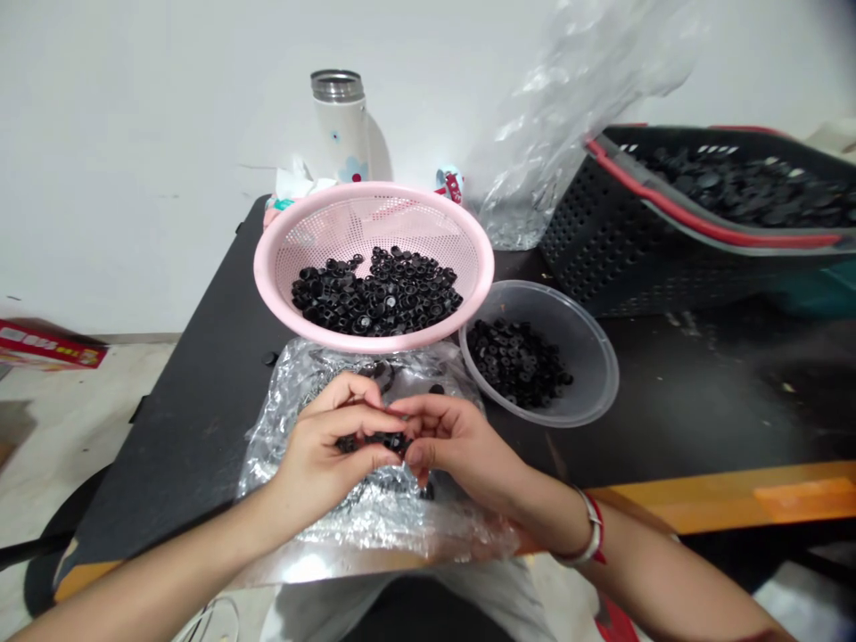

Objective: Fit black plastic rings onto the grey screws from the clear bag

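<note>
My left hand [327, 441] and my right hand [455, 441] meet over a crinkled clear plastic bag [374, 517] at the table's near edge. Both have their fingers curled around small black round plastic parts [374, 440] held between them. Just beyond the hands stands a pink perforated basket [468, 236] with a heap of the same black parts [378, 292]. To its right sits a clear plastic bowl [588, 352] with a smaller pile of black parts [516, 361].
A dark perforated crate [588, 232] with red rim, full of black parts, fills the right rear. A large clear bag [568, 107] rises behind it. A white flask [341, 120] stands at the back. The table [702, 401] is black with an orange front edge.
</note>
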{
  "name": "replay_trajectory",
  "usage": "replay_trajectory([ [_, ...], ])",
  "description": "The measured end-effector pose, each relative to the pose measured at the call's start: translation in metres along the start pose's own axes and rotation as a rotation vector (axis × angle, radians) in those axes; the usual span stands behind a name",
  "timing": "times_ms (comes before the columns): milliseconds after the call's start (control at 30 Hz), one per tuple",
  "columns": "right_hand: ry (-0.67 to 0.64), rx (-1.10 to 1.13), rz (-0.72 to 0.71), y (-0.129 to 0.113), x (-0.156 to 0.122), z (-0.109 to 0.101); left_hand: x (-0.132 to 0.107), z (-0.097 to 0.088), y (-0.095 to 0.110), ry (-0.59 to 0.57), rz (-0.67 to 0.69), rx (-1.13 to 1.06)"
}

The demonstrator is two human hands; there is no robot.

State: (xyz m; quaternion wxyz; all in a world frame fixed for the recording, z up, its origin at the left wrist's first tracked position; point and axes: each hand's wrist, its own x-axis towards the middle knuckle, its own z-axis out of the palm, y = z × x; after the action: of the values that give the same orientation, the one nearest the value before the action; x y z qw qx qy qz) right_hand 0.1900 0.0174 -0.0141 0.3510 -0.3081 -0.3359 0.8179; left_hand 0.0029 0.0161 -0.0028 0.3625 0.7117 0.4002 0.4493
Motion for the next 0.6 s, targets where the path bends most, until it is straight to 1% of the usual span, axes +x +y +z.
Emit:
replay_trajectory([
  [100,-0.047,-0.076,0.065,-0.0033,-0.0009,-0.0010,0.0000,-0.0003,-0.0032,-0.017,0.106,0.047],
  [233,-0.039,-0.117,0.104,-0.0070,-0.0026,-0.0005,0.0012,-0.0015,-0.0035,-0.050,0.180,0.081],
  [433,-0.021,-0.089,0.171,-0.0025,-0.0015,-0.0032,0.0016,-0.0027,0.0001,-0.092,0.205,0.074],
  [600,-0.026,-0.071,0.190,-0.0003,-0.0006,-0.0044,-0.0002,-0.0014,0.0007,-0.088,0.207,0.105],
])
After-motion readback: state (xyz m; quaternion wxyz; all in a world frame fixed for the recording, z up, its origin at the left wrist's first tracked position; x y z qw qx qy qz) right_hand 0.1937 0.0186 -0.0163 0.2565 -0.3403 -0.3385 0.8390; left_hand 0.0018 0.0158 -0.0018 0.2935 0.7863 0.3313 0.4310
